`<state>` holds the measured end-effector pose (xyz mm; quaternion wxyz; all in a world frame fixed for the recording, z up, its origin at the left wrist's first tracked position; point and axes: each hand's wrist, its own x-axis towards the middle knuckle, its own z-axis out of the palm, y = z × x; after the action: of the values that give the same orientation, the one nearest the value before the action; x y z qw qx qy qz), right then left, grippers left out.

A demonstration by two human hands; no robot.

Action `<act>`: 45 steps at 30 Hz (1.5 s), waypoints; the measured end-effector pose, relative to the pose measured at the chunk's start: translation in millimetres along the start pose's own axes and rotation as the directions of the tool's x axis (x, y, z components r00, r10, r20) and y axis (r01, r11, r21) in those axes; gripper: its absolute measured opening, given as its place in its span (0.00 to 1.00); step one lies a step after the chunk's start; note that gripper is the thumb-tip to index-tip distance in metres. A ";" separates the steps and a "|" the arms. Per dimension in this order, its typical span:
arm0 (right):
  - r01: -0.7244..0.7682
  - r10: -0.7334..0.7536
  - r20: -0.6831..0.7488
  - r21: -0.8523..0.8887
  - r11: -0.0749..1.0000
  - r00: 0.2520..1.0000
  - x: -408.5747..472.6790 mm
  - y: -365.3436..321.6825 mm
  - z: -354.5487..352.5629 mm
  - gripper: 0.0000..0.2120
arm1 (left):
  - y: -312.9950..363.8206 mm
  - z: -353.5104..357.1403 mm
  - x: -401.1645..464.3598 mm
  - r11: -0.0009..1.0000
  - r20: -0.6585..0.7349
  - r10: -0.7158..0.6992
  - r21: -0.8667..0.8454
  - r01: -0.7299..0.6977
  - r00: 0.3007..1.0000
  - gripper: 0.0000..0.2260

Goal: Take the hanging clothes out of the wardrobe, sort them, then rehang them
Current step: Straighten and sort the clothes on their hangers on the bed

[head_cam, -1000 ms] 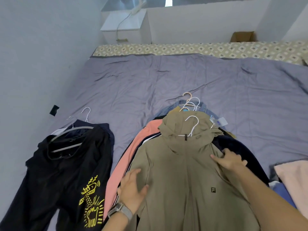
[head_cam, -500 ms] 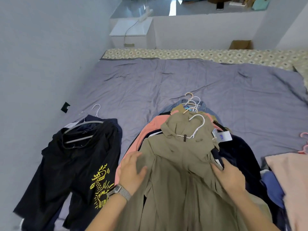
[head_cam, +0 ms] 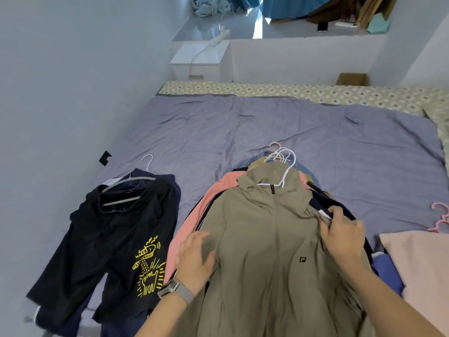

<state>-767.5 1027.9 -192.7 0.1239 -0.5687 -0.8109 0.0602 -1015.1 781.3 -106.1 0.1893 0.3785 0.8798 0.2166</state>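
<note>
Head view: nearest, the left hand (head_cam: 194, 257), a watch (head_cam: 173, 289) worn at its wrist, is laid flat with relaxed fingers on the left side of an olive hooded jacket (head_cam: 267, 239). The right hand (head_cam: 343, 235) is placed at the jacket's right shoulder, fingers curled into the fabric edge, seemingly pinching it. The jacket is spread on top of a middle pile, over a salmon garment (head_cam: 194, 215) and dark clothes, on a white hanger (head_cam: 284, 176); more hanger hooks are bunched just beyond the hood. At the near left, black shorts with a yellow print (head_cam: 114, 234) are laid on a grey hanger (head_cam: 126, 183). At the near right, a pale pink garment (head_cam: 418, 268) and a pink hanger (head_cam: 441, 215) are seen. All is laid on a bed with a purple-grey sheet (head_cam: 243, 127). Farther off, a white nightstand (head_cam: 201, 60) is set against the wall.
</note>
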 end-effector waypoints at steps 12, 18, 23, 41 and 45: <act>0.205 -0.191 0.197 -0.053 0.977 0.962 21.4 -9.1 -19.5 0.10 | 0.0 -3.2 -7.3 0.999 -0.023 -0.048 0.007 0.048 0.999 0.18; -0.004 -0.127 0.345 0.356 0.934 0.930 -16.8 -15.6 -82.6 0.26 | 14.1 -12.3 -3.4 0.993 -0.121 0.077 -0.077 -0.087 0.990 0.28; -0.115 -0.094 0.361 0.516 0.849 0.928 -48.0 -18.1 -139.7 0.30 | 43.5 -35.1 -10.9 0.987 -0.122 0.157 -0.014 -0.160 0.980 0.25; 0.253 -0.241 -0.083 0.424 0.870 0.967 -208.2 -101.4 -281.8 0.19 | 81.2 -175.5 -145.3 0.943 -0.158 0.282 -0.133 -0.304 0.946 0.10; 0.244 -0.188 -0.178 0.389 0.888 0.966 -253.5 -124.1 -290.3 0.10 | 50.8 -206.6 -190.6 0.940 -0.119 0.231 -0.229 -0.253 0.966 0.06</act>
<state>-720.2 734.7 82.7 0.3004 -0.4391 -0.8284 0.1753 -965.9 621.2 125.2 0.1657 0.4477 0.8012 0.3608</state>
